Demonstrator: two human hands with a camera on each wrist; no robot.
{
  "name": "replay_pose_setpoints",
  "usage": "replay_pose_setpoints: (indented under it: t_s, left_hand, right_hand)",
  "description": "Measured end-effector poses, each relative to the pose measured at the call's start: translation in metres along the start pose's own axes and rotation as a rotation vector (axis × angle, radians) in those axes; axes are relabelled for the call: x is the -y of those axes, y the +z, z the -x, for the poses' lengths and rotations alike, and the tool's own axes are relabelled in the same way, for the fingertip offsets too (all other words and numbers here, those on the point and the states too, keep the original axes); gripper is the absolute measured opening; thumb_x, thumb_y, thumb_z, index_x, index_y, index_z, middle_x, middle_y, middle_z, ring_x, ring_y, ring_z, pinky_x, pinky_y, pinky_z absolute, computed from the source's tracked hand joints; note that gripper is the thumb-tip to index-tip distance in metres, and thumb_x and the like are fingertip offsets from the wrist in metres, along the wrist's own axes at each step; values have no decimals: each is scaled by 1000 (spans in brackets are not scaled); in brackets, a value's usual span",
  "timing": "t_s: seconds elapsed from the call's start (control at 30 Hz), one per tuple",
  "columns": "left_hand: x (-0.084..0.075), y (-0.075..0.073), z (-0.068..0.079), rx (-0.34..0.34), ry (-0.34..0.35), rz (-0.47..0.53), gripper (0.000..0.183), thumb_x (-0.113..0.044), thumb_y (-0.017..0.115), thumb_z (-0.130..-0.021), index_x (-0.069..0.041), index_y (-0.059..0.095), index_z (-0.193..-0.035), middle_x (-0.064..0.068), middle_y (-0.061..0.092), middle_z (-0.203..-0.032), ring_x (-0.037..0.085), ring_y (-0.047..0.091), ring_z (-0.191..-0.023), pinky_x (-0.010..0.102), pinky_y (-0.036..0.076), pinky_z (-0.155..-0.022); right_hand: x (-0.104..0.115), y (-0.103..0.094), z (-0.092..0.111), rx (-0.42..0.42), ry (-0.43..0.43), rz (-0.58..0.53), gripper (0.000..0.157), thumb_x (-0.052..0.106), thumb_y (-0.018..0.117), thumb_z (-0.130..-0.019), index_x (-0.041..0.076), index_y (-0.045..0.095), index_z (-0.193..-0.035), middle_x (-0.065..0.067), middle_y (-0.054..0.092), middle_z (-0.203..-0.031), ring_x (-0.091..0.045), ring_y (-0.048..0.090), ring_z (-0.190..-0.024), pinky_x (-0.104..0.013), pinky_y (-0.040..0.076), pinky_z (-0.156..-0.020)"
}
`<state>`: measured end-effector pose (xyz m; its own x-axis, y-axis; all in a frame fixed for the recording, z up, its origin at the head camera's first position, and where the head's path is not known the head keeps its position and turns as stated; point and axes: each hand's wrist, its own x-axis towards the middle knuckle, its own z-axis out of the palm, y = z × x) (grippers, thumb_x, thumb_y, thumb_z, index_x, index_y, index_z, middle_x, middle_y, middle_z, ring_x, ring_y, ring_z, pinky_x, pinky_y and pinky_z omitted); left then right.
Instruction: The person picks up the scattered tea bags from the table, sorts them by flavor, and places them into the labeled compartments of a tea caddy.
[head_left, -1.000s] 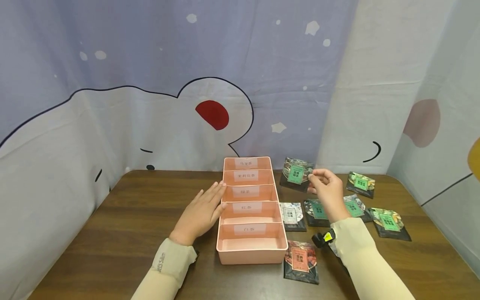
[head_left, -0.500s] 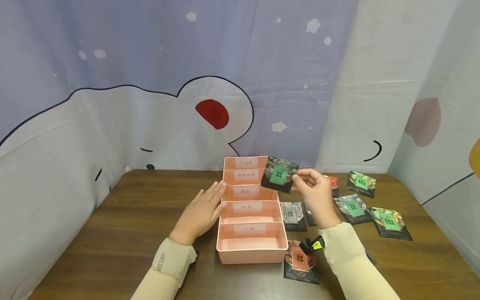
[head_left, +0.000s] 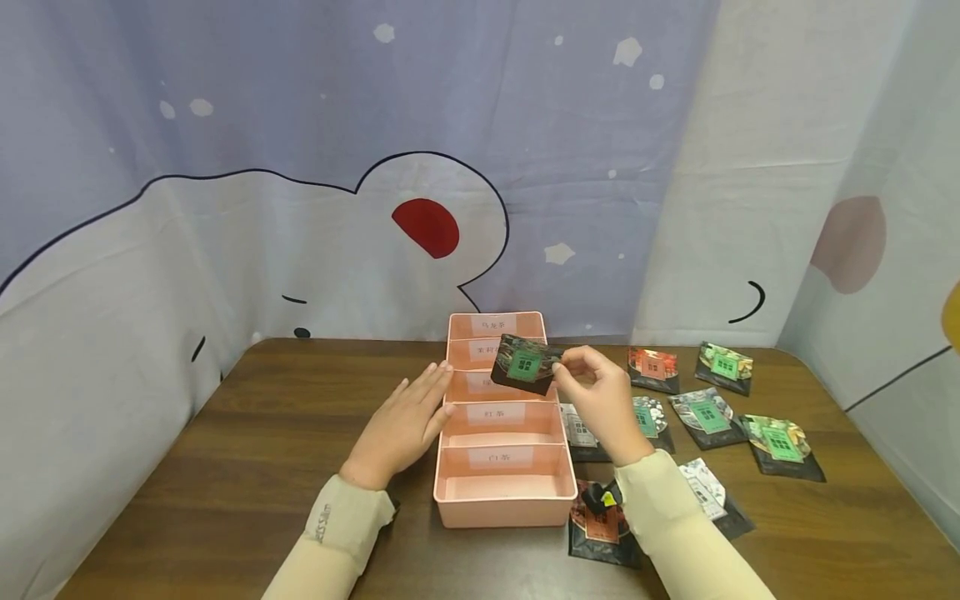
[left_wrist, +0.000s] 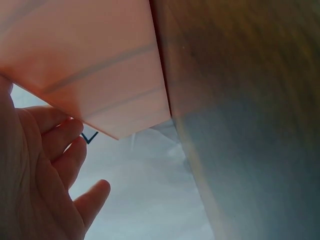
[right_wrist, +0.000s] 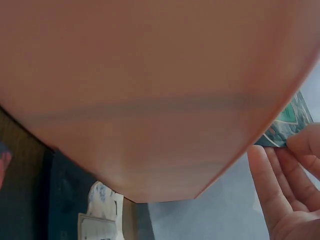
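My right hand [head_left: 602,400] pinches a dark tea packet [head_left: 525,364] with a green label by its right edge, over the middle compartments of a pink divided box [head_left: 506,512]. In the right wrist view the packet [right_wrist: 295,120] shows above the box rim, between thumb and fingers. My left hand [head_left: 401,425] rests against the box's left rim with its fingers straight. The left wrist view has that hand [left_wrist: 45,165] touching the box's side wall [left_wrist: 100,65]. White paper labels with Chinese writing mark the compartments, and the packet partly covers two of them.
Right of the box lie several tea packets, among them a red-labelled packet [head_left: 602,533] near the front, a white-labelled packet [head_left: 708,496] and a green-labelled packet [head_left: 782,447]. A patterned curtain [head_left: 337,250] hangs behind the wooden table [head_left: 247,450].
My right hand has carried the green-labelled tea packet leftward, from right of the box to above its middle compartments, and tilted it flatter. The left hand has stayed at the box's rim.
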<state>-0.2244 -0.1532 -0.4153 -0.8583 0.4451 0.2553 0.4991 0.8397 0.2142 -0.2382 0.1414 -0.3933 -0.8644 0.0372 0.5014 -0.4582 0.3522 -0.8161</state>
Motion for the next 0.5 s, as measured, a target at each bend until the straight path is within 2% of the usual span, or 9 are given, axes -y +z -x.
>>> replay_pose_setpoints:
  t_s: [0.07, 0.27, 0.5]
  left_hand:
    - [0, 1, 0, 5, 0, -1, 62, -44, 40, -109, -8, 31, -160, 5, 29, -165, 25, 25, -153, 51, 22, -123]
    - [0, 2, -1, 10, 4, -1, 62, -43, 40, -109, -8, 31, -160, 5, 29, -165, 23, 23, -153, 50, 21, -123]
    - [0, 1, -1, 10, -12, 12, 62, -43, 40, -109, -7, 31, -159, 6, 29, -165, 25, 25, -153, 52, 22, -123]
  right_hand:
    - [-2, 0, 2, -1, -45, 43, 6, 2, 74, -91, 3, 72, -96, -9, 73, -91, -15, 71, -82, -20, 59, -75]
    - [-4, -5, 5, 74, -79, 53, 13, -3, 73, -90, 1, 71, -103, -9, 72, -92, -13, 69, -81, -21, 59, -74]
    - [-5, -11, 4, 158, -195, 167, 15, -3, 71, -91, 4, 75, -103, -4, 74, -89, -16, 70, -77, -29, 61, -69]
